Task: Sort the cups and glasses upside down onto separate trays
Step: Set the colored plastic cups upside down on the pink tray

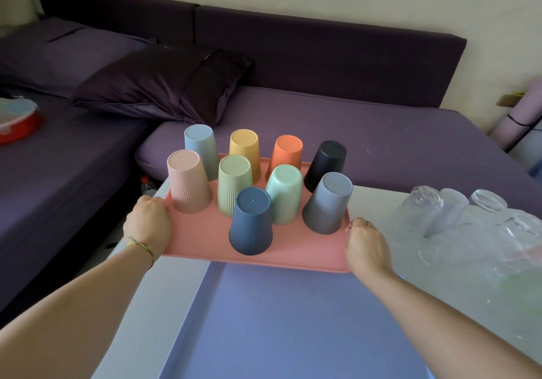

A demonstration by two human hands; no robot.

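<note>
A pink tray (305, 254) carries several coloured plastic cups, all upside down, among them a dark blue cup (250, 221) at the front and a black cup (326, 165) at the back right. My left hand (148, 226) grips the tray's left edge and my right hand (366, 246) grips its right edge. The tray's near edge sits over a blue tray or mat (293, 326). Several clear glasses (422, 210) stand upside down at the right, on a surface washed out by glare.
The white table (164, 290) stands against a purple sofa (352, 132) with a dark pillow (164, 82). A red container with a lid (17, 120) lies on the sofa at far left. A plastic bottle (147, 186) stands below the table's far left corner.
</note>
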